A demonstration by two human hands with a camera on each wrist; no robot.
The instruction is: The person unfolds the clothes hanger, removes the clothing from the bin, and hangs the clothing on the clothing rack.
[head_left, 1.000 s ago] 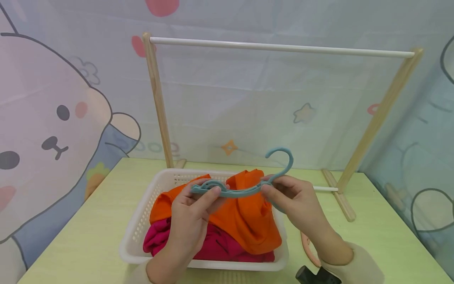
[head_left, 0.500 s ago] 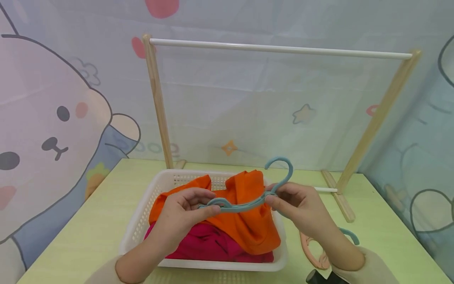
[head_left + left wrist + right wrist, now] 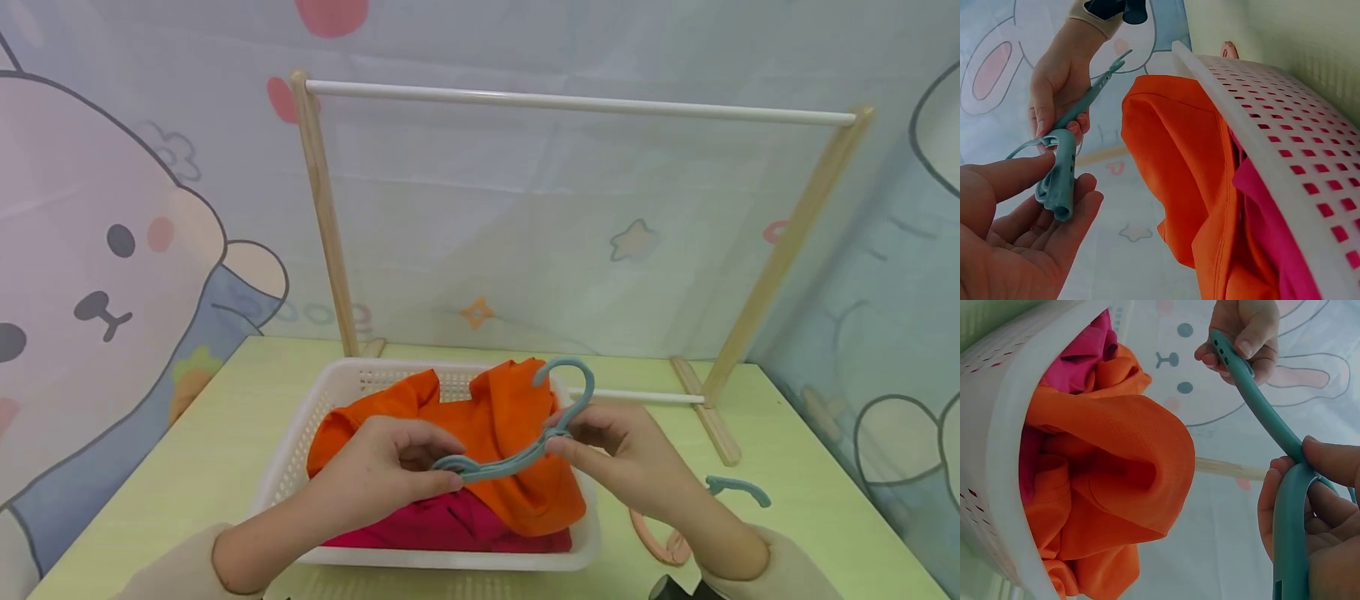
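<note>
Above a white perforated plastic basket point(image 3: 450, 559), the left hand point(image 3: 382, 462) pinches one end of a blue-green plastic hanger point(image 3: 498, 469); the right hand point(image 3: 626, 454) pinches it beside its hook, each gap only hanger-thick. Orange fabric point(image 3: 521, 492) covers magenta fabric point(image 3: 450, 525) inside the basket. Right of it, a curved peach piece point(image 3: 660, 546) and blue-green hook point(image 3: 738, 486), perhaps hangers, are partly hidden. The pale yellow-green table point(image 3: 187, 467) extends either side; behind the basket stands a wooden-post rack point(image 3: 326, 217) with white rods.

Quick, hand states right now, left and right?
Left hand: closed, holding one arm of the blue-green hanger.
Right hand: closed, holding the same hanger near the base of its hook.
</note>
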